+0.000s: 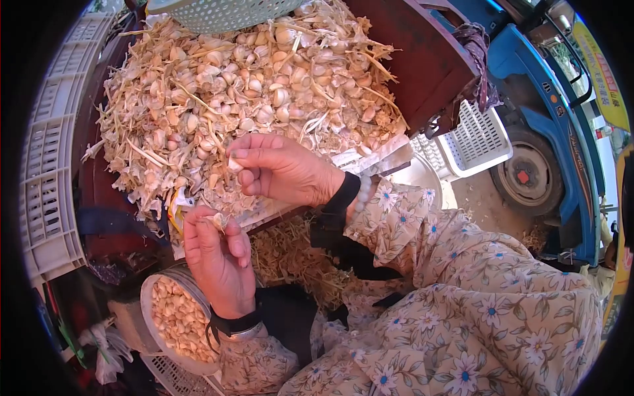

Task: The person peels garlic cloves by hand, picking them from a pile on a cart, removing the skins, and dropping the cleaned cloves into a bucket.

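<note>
My left hand is closed in a pinch on a small garlic piece with papery skin, near the front edge of the heap. Slightly above and to the right, my right hand pinches a pale garlic clove between thumb and fingertips. The two hands are apart. Beyond them spreads a large heap of garlic cloves, mixed with dry skins and stalks. Peeled cloves fill a round white tub below my left hand.
A pale green perforated basket rests at the heap's far edge. White crates stand at the left. A white basket and a blue vehicle are at the right. Husks lie below the work surface.
</note>
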`<state>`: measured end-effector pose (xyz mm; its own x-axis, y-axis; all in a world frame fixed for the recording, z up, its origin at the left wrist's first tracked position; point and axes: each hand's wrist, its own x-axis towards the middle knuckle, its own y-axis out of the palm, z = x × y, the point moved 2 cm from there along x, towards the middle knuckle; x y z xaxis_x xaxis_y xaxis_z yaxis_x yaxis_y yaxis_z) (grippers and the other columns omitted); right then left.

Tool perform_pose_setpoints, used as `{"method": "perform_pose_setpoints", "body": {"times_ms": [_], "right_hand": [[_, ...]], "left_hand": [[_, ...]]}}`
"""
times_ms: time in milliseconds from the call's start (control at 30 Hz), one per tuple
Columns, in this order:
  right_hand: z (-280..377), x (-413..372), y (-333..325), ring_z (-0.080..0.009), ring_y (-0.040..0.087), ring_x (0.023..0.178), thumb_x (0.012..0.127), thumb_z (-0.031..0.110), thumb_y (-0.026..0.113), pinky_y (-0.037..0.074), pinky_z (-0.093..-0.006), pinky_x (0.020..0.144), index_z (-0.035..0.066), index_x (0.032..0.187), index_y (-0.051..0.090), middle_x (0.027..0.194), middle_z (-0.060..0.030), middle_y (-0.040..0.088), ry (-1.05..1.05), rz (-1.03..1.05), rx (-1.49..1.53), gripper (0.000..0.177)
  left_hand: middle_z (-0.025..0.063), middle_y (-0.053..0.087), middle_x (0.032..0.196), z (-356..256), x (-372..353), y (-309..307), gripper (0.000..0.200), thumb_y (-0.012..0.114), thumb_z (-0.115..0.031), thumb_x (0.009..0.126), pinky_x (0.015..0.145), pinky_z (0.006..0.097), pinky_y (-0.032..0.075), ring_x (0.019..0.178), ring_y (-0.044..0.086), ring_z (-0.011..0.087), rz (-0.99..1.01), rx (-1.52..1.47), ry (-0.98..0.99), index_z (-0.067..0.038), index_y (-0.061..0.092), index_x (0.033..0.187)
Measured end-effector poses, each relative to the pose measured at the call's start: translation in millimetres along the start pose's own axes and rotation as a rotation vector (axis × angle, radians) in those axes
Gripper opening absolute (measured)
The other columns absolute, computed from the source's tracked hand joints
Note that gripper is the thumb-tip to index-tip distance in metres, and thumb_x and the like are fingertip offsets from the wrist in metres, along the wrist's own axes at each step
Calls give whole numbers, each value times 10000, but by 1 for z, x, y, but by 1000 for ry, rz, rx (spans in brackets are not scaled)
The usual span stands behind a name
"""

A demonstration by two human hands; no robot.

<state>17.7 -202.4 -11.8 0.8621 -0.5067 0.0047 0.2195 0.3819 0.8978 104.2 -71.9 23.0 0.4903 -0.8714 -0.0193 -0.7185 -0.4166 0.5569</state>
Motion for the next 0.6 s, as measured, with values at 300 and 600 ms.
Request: {"method": "perform_pose_setpoints", "body": {"times_ms": [300,600], "right_hand": [[-3,-2,2,-119,605,673,874,95,543,500,-266,621,50,988,538,771,-16,590,103,90,34,123],[-6,3,-5,-141,626,687,865,82,554,528,-277,644,38,948,548,753,-33,611,140,162,58,94]], "left_hand": [[154,510,685,-41,-26,49,237,594,-130,852,355,256,413,457,498,171,747,-278,33,6,401,868],[198,566,686,-46,-65,82,132,619,-48,818,351,208,346,445,512,148,771,-705,46,29,513,800]]}}
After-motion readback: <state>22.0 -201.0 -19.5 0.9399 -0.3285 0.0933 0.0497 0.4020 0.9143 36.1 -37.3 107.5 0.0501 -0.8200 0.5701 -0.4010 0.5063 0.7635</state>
